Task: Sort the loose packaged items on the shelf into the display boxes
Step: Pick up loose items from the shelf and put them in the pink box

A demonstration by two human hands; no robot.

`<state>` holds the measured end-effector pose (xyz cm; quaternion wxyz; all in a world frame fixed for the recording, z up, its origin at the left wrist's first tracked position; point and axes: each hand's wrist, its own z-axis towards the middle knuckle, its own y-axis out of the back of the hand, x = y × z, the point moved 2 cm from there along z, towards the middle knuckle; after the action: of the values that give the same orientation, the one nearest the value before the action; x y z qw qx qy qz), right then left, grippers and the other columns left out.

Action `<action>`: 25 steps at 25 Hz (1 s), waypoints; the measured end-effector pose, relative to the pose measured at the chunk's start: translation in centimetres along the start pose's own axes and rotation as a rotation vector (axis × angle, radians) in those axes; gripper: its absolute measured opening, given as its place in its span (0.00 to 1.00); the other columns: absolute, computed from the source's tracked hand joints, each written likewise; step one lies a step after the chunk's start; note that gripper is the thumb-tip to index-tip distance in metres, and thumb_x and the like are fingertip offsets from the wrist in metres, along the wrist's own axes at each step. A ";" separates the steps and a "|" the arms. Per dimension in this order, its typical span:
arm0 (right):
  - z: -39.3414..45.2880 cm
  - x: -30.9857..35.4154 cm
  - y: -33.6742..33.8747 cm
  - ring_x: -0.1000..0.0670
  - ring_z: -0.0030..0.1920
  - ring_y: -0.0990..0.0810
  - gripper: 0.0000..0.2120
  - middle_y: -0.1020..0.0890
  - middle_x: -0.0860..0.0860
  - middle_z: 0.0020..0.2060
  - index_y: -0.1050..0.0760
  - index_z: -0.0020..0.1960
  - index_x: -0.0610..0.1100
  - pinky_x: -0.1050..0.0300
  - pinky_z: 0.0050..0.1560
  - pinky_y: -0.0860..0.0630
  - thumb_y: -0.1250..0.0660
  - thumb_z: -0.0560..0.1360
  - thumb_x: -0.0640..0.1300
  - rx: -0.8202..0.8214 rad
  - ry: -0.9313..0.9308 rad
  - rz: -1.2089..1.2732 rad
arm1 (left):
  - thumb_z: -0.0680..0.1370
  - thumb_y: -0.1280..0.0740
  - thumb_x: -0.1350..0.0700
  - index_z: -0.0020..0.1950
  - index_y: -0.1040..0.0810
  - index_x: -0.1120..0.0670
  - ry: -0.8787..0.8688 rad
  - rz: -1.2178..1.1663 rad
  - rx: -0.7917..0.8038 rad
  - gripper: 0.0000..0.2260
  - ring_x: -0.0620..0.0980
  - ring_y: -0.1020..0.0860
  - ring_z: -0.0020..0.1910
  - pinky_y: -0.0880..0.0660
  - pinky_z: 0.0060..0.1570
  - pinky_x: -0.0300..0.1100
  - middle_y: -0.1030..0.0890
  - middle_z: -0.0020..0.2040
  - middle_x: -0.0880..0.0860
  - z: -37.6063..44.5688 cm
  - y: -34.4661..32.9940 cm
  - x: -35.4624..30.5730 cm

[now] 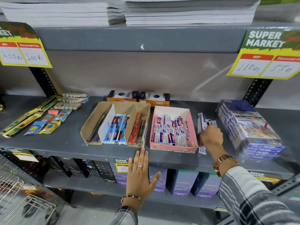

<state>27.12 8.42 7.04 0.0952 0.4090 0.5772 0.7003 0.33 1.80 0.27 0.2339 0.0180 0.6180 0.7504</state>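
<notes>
Though crowded rightward, shelf (65, 143) front bare

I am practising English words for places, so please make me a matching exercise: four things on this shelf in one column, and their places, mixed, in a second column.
Things:
1. pink box
2. brown cardboard box
3. orange boxes
4. stack of blue colour packs

Places:
A. at the back, behind the open boxes
B. far right of the shelf
C. just left of the right hand
D. left of the pink box, above the left hand

Pairs: 1-C, 2-D, 3-A, 4-B
</notes>
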 end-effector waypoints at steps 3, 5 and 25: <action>0.2 0.3 0.2 0.35 0.54 0.20 0.13 0.19 0.35 0.54 0.26 0.56 0.31 0.48 0.51 0.21 0.35 0.74 0.35 -0.012 0.038 -0.055 | 0.78 0.60 0.35 0.70 0.35 0.63 0.003 0.021 0.021 0.38 0.59 0.38 0.70 0.58 0.69 0.48 0.31 0.70 0.62 0.0 0.2 0.0; 0.2 0.5 0.4 0.36 0.54 0.20 0.13 0.19 0.35 0.54 0.25 0.56 0.31 0.48 0.51 0.21 0.35 0.74 0.35 -0.004 0.043 -0.052 | 0.77 0.60 0.34 0.69 0.34 0.63 0.001 0.029 0.026 0.38 0.56 0.41 0.70 0.58 0.69 0.48 0.31 0.69 0.62 0.0 0.3 0.0; -2.2 -1.2 1.9 0.35 0.52 0.19 0.12 0.18 0.33 0.49 0.23 0.54 0.33 0.47 0.52 0.23 0.39 0.77 0.40 -0.166 0.009 0.180 | 0.77 0.63 0.34 0.66 0.30 0.65 0.039 0.099 0.074 0.41 0.66 0.28 0.64 0.57 0.67 0.47 0.28 0.67 0.63 0.0 1.0 -0.4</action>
<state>27.01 5.54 8.15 0.0630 0.4465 0.4786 0.7534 0.39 1.54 1.33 0.1833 0.0425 0.6482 0.7378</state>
